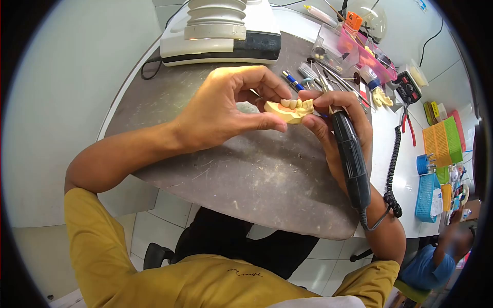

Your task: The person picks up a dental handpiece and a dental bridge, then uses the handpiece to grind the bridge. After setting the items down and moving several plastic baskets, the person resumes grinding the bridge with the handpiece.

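Observation:
A pale yellow dental model with a row of teeth is raised over the grey work surface. My left hand grips its left side, fingers curled behind and thumb in front. At the model's right end, the thumb and index finger of my right hand pinch it. A black handpiece also rests in my right hand, its cable hanging down by the forearm. Its tip is hard to make out between the fingers.
Behind my hands stands a white and black machine with a ribbed hose. Tools, a brush and pink bins lie at the back right. Coloured baskets line the right side. Another person in blue sits lower right.

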The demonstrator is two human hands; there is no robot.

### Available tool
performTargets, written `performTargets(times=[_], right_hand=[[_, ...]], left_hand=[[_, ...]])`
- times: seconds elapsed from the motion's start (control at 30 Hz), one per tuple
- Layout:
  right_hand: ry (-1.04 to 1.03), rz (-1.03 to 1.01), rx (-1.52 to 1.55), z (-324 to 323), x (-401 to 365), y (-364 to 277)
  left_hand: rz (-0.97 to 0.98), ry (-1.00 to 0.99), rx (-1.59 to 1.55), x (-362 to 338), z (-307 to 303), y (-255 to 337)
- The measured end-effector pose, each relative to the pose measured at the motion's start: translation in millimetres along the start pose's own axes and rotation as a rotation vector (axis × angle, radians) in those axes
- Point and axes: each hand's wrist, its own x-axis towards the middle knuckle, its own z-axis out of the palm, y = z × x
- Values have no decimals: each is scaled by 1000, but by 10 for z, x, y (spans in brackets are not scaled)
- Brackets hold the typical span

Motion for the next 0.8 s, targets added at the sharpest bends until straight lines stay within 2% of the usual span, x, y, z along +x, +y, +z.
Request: performTargets(times=[0.17,0.4,0.5,0.63,0.67,0.7,0.73,0.77,0.8], right_hand=[[31,-28,21,38,-3,-1],[-14,-49,-7,4,-19,-14],[9,11,49,19,-39,-24],[-40,44,-148,-34,-55,-122],[62,-62,-87,3,-60,18],[12,-100,-219,-49,-74,2],[-10,-228,-338,-94,-71,92],[-27,-240,-555,-142,-93,42],[-78,-284,-198,-129,30,158]], left_hand=[[-156,-26,-136,-5,-5,44],[-174,-8,-177,-46,18,59],[-156,-16,-160,-59,41,33],[-79,13,-117,-52,61,8],[-25,19,-76,-40,58,-22],[27,13,-37,-37,61,-33],[12,37,-11,-60,58,-37],[36,35,115,-65,56,-58],[-32,72,-83,-33,99,-7]])
